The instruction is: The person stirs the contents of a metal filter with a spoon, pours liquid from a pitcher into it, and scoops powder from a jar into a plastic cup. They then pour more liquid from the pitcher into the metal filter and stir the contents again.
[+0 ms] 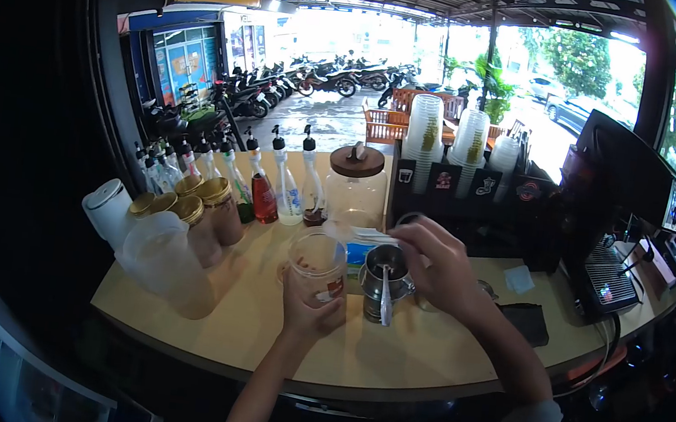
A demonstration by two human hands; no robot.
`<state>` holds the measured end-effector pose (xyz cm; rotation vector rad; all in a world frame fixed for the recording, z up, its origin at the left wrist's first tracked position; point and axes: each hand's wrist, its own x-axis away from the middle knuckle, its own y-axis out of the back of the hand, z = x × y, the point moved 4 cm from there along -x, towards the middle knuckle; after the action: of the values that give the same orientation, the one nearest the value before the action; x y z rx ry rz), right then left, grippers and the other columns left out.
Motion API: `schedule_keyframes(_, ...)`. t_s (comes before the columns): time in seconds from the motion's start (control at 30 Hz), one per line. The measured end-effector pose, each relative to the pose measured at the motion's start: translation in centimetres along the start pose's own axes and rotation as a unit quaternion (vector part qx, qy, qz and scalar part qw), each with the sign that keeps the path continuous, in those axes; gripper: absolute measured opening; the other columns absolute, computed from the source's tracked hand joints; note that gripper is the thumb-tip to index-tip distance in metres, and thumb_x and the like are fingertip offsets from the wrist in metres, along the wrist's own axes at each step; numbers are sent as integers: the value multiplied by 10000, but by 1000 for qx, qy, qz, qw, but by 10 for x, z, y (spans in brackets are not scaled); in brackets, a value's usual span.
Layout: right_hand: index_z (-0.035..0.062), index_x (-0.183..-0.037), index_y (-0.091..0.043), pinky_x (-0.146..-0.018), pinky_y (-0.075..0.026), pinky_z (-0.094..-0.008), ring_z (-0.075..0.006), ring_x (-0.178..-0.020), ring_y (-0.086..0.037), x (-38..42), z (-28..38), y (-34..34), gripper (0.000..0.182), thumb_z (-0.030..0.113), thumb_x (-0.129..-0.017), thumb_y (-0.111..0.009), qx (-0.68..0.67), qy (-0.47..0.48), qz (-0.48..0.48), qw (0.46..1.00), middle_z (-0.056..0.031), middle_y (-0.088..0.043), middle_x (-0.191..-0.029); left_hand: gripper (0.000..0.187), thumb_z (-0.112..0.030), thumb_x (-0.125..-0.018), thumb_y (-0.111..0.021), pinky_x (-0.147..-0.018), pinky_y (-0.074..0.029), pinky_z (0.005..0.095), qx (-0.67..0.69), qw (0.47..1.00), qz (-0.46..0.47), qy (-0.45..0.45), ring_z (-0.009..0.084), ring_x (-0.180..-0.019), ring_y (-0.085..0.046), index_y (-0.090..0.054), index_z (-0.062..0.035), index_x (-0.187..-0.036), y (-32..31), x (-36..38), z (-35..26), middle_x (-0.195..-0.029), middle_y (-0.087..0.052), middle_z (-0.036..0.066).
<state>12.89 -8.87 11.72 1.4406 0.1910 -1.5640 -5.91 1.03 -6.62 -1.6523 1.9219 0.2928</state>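
My left hand (310,315) is wrapped round a clear plastic cup (319,252) with a printed label, keeping it upright at the counter's middle. A little brownish stuff shows inside the cup. Above the rim, my right hand (438,266) pinches the handle of a spoon (368,236), whose blurred end is over the cup's mouth. Just below that hand stands a metal pitcher (373,288) with another spoon (386,296) leaning in it. A blue and white packet (357,252) lies behind, partly hidden by the cup and pitcher.
Pump bottles (263,194) line the counter's back left, beside several gold-lidded containers (219,197) and a large translucent jug (157,261). A wooden-lidded glass jar (355,192) stands behind the cup. Stacked cups (424,137), a dark pouch (525,322) and a monitor (622,172) are at right.
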Motion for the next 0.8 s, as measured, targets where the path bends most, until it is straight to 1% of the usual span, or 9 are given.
schedule_keyframes(0.07,22,-958,-606,-652,-501,-390,-304,-802,-612,-20,5,-29,129,22,-841,-554,59,71,111,990,-110,-599,-857,988,-99,-564,-875,-1035,-394,362,-62,998,26,3,237,-1227,-448,-286,-20,-1354,15,0,11,-1301,-409,118)
schedule_keyframes(0.1,22,-958,-606,-652,-501,-390,-304,-802,-612,-28,6,-41,129,22,-841,-554,57,72,110,990,-110,-599,-857,1061,-154,-563,-902,-1045,-385,363,-120,991,53,6,234,-1247,-428,-254,-14,-1391,22,2,17,-1318,-385,117)
schedule_keyframes(0.17,29,-995,-626,-734,-501,-394,-283,-870,-611,-35,7,-76,168,74,-839,-584,109,99,237,960,-110,-618,-948,1059,-161,-573,-901,-1045,-386,364,-112,992,62,9,237,-1247,-431,-249,-10,-1393,34,5,22,-1327,-384,120)
schedule_keyframes(0.27,35,-1004,-641,-847,-473,-410,-284,-950,-598,-40,8,-104,177,112,-861,-570,103,131,265,950,-117,-610,-1017,1008,-162,-580,-898,-1030,-395,365,-113,992,48,-4,249,-1222,-460,-287,1,-1365,48,6,16,-1305,-426,134)
schedule_keyframes(0.37,30,-1007,-639,-922,-433,-412,-286,-1002,-580,-46,9,-98,178,122,-870,-575,42,68,238,968,-121,-595,-1062,962,-159,-594,-887,-1016,-402,369,-141,989,27,-30,261,-1213,-475,-316,11,-1348,61,-3,10,-1290,-461,151)
schedule_keyframes(0.57,15,-995,-617,-825,-494,-368,-276,-920,-612,-19,-17,-40,161,110,-869,-584,35,38,144,988,-115,-575,-1046,934,-197,-646,-857,-1027,-385,394,-151,988,28,-18,295,-1271,-421,-300,12,-1365,55,-8,0,-1383,-377,184)
schedule_keyframes(0.63,20,-971,-613,-764,-504,-364,-290,-832,-618,3,-44,-13,142,110,-863,-586,-23,-89,80,993,-130,-571,-991,935,-217,-651,-853,-1038,-370,408,-139,989,17,-40,306,-1286,-404,-298,13,-1368,46,-2,-16,-1400,-354,190)
schedule_keyframes(0.7,4,-976,-603,-739,-499,-344,-259,-827,-621,37,-76,11,146,96,-862,-589,-20,-164,52,985,-131,-571,-976,840,-189,-697,-806,-1008,-372,427,-355,917,-115,-142,322,-1214,-442,-313,17,-1345,51,17,-29,-1361,-357,191)
schedule_keyframes(0.8,-11,-987,-602,-734,-496,-343,-244,-823,-624,105,-144,25,160,84,-859,-592,8,-198,9,980,-135,-576,-959,643,-115,-737,-734,-948,-381,418,-352,892,-192,-210,307,-1100,-477,-388,13,-1263,40,47,-32,-1242,-426,180)
